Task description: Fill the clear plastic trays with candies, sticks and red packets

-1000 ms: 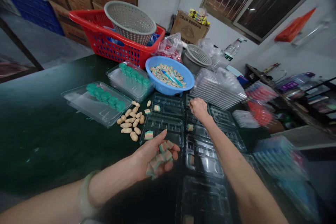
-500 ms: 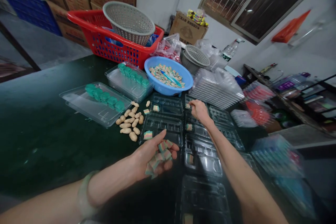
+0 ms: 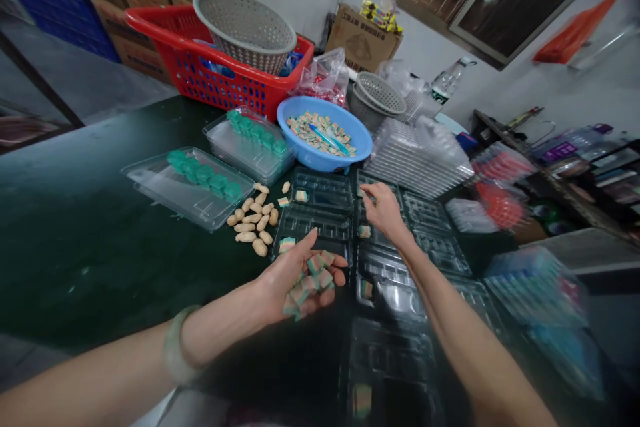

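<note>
My left hand (image 3: 300, 280) is cupped palm up over the dark table, its fingers curled under several small striped square candies (image 3: 311, 281). Clear plastic trays with compartments (image 3: 323, 225) lie in rows beneath and beyond it. Over the tray (image 3: 376, 180) at the back, my right hand (image 3: 384, 208) reaches down with thumb and forefinger slightly apart. A striped piece at those fingertips is mostly hidden. Single candies sit in the left compartments of other trays, such as one candy (image 3: 365, 231) just below my right hand and another candy (image 3: 367, 289) nearer me.
A blue basin (image 3: 295, 152) of candies holds a blue-handled tool. Peanuts (image 3: 245, 227) lie left of the trays, near clear lids with green pieces (image 3: 204, 175). Behind stand a red basket (image 3: 235, 90), a grey colander (image 3: 245, 23) and stacked clear trays (image 3: 417, 157).
The view has shifted slightly, moving the scene up and right. My right thumb and forefinger have parted a little at the back tray. The left hand still holds its candies.
</note>
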Demonstrator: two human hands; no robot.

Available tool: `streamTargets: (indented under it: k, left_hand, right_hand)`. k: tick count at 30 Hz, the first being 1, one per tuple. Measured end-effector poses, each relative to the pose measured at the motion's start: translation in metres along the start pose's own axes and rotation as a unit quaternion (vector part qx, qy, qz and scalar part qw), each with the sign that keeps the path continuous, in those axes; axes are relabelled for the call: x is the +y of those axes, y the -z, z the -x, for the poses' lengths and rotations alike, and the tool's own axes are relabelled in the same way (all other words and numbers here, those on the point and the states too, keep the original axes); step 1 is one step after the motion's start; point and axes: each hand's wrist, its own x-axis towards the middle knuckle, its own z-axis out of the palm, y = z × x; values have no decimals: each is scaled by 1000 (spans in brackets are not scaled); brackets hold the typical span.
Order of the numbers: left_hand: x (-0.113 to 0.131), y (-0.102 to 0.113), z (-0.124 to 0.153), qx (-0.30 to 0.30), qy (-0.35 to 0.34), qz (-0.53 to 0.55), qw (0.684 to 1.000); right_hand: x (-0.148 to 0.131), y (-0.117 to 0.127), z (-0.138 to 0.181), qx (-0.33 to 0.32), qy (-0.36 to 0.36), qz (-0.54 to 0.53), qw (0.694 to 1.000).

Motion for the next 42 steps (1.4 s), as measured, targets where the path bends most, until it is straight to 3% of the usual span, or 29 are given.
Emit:
streamTargets:
  k: [2, 5, 7, 10, 13, 18, 20, 23, 25, 32, 37, 42]
  left_hand:
    - [-2, 2, 0, -6, -10, -9, 1000]
    - [-5, 3, -1, -22, -24, -30, 999]
    - [-6, 2, -1, -25, -21, -49, 998]
    - [-6, 1, -1, -23, -16, -67, 997]
    - [-6, 1, -2, -27, -22, -64, 997]
    - [-6, 2, -4, -39, -27, -64, 997]
    - [-6, 2, -4, -38, -34, -70, 996]
    - [-6, 1, -4, -28, -26, -82, 996]
    - [-6, 1, -4, -29, -19, -90, 995]
    - [-8, 0, -4, -53, -9, -99, 994]
    - [-8, 1, -5, -45, 6, -81, 996]
    - [-8, 3, -6, -18, 14, -58, 998]
  right_hand:
    - [-24, 18, 18, -17, 48, -146, 988]
    - [-58, 44, 45, -116, 102, -284, 946]
    - [-73, 54, 59, -161, 119, -269, 942]
    - [-84, 56, 69, -172, 127, -206, 955]
    - [-84, 53, 72, -157, 111, -217, 957]
    - [-75, 60, 72, -155, 36, -324, 932]
    - [-74, 66, 72, -190, 8, -371, 909]
    - [-80, 68, 72, -281, -7, -447, 849]
    - [-86, 64, 72, -311, -14, -452, 836]
    - [-97, 53, 71, -225, 39, -274, 934]
    - [-97, 49, 77, -163, 96, -240, 952]
    - [-96, 45, 82, -135, 88, -249, 955]
